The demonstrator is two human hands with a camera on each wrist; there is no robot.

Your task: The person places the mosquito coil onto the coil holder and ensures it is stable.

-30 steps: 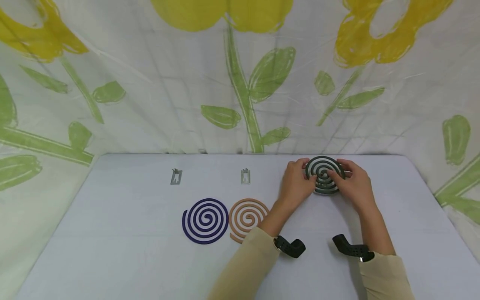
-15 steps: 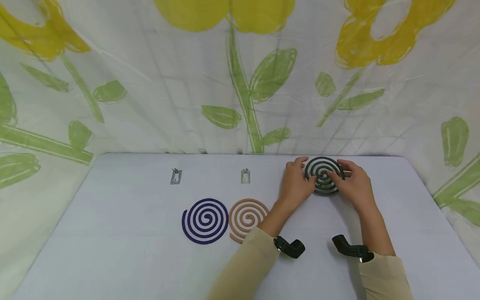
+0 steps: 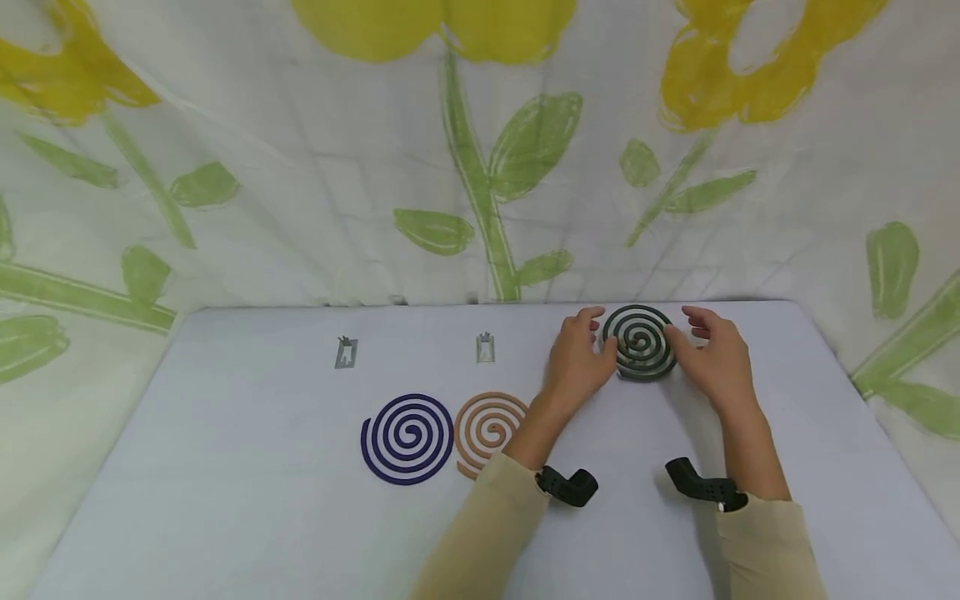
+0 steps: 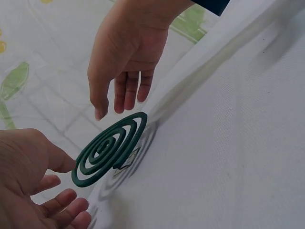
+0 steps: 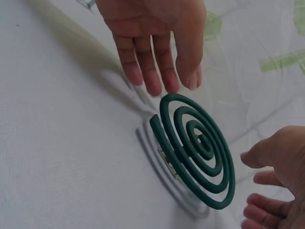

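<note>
In the head view a dark green mosquito coil (image 3: pixel 637 342) is at the far right of the table, raised on a small metal stand (image 5: pixel 167 162) that shows beneath it in both wrist views. The coil casts a shadow on the white cloth. My left hand (image 3: pixel 579 358) is at its left side, fingers loosely bent, thumb close to the rim. On the other side my right hand (image 3: pixel 716 362) has fingers spread away from the coil and its thumb near the edge. Neither hand grips it; in the right wrist view the coil (image 5: pixel 178 164) sits tilted between them.
A purple mosquito coil (image 3: pixel 412 434) and an orange one (image 3: pixel 493 430) lie side by side, the orange partly behind my left forearm. Two flat metal coil stands, one at left (image 3: pixel 345 365) and one nearer the middle (image 3: pixel 485 360), lie farther back. A flowered curtain (image 3: pixel 337 208) hangs behind the table.
Both hands have let go of the green coil and drawn slightly apart, left hand leftward, right-hand fingers off the rim. The coil stays on its stand. The head view has shifted a little.
</note>
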